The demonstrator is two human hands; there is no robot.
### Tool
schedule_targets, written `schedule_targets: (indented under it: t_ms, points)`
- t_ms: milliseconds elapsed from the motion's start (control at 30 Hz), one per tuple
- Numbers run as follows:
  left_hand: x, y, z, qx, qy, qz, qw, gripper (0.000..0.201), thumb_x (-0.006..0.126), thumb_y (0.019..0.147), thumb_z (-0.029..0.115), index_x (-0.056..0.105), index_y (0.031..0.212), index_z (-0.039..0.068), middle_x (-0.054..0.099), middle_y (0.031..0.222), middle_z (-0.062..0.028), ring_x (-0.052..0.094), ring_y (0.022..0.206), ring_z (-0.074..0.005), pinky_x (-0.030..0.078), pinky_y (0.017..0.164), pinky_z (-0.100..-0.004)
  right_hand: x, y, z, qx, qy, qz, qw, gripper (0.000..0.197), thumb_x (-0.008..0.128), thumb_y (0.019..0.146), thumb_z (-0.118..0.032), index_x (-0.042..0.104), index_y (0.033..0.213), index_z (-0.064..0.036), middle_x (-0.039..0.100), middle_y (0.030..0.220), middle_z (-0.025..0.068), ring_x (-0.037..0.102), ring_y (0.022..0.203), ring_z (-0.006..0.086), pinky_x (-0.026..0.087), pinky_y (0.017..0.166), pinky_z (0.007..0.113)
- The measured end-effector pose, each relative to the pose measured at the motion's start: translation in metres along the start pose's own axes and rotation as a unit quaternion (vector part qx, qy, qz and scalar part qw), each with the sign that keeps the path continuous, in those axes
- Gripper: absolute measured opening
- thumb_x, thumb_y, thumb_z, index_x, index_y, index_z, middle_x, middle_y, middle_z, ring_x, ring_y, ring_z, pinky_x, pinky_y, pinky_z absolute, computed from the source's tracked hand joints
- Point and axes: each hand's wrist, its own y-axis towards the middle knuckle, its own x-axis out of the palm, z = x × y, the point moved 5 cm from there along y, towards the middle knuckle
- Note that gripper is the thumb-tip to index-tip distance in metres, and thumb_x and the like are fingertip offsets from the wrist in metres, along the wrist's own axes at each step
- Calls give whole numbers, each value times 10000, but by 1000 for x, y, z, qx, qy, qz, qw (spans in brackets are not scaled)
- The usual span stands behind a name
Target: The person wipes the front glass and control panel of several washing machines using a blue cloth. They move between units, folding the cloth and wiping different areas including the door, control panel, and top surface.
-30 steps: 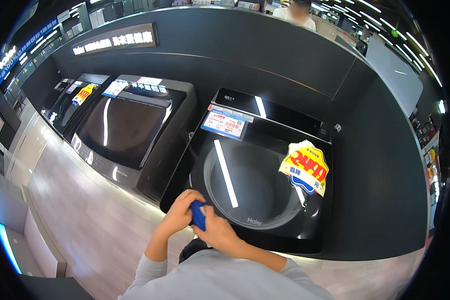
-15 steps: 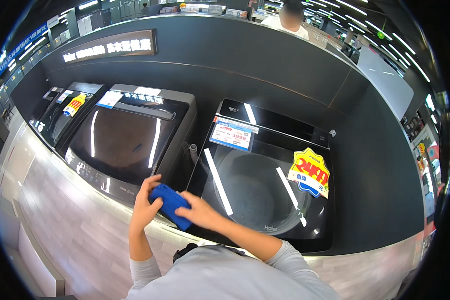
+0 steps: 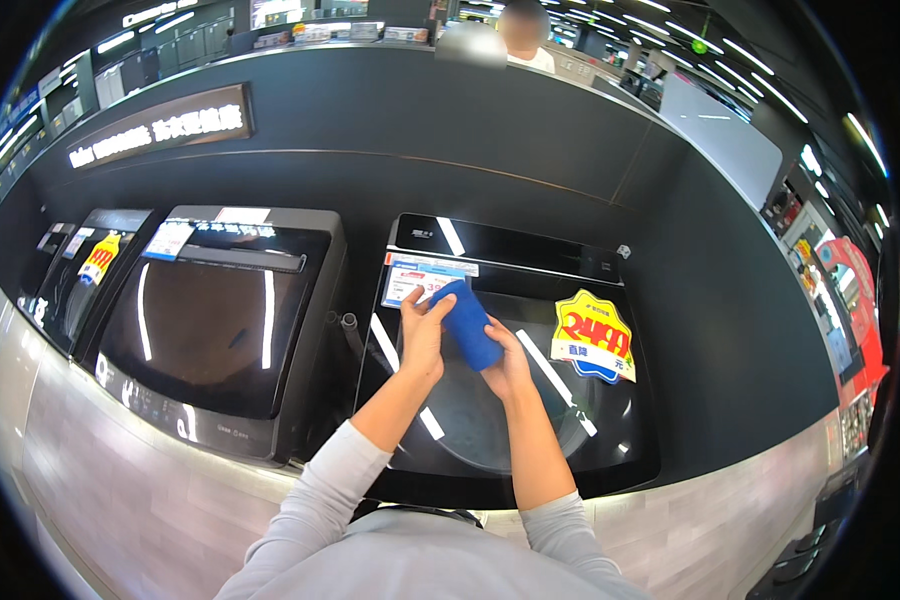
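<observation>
A folded blue cloth (image 3: pixel 468 330) is held between my two hands, above the glass lid of the right top-loading washing machine (image 3: pixel 490 440). My left hand (image 3: pixel 423 338) pinches its upper left end with thumb and fingers, in front of a white and blue price card (image 3: pixel 398 288). On the lower right end, my right hand (image 3: pixel 508 366) closes around the cloth, its fingers partly hidden behind it. A yellow star-shaped price tag (image 3: pixel 592 335) stands on the lid to the right of my hands.
Left of this machine stands another dark washing machine (image 3: pixel 210 330), with grey hoses (image 3: pixel 350 328) in the gap between. Further left are more machines (image 3: pixel 100 275). A black partition (image 3: pixel 430 110) rises behind; beyond it is a person (image 3: pixel 526 40).
Both hands have moved right and away from me with the blue cloth, from the gap between the machines to over the right machine's lid. The view has shifted right.
</observation>
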Motion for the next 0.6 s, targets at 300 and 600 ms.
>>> schedule_targets:
  t_ms: [300,600]
  points:
    - [13,15,-55,97,94,-151,979,393,586,958,210,494,1276,-2,558,1202,-141,532,1092,-199,428,956,-327,-16,10,-3,-27,79,-7,996,565,569,738,-116,514,1300,-104,612,1191,67,592,1094,231,473,936,373]
    - [35,-14,-51,272,371,-153,875,506,729,784,211,528,1202,8,536,1152,-156,564,1047,-339,473,895,-409,-48,19,0,-53,215,-8,975,344,530,756,-91,607,1084,-22,647,1104,128,603,1064,297,456,1005,438]
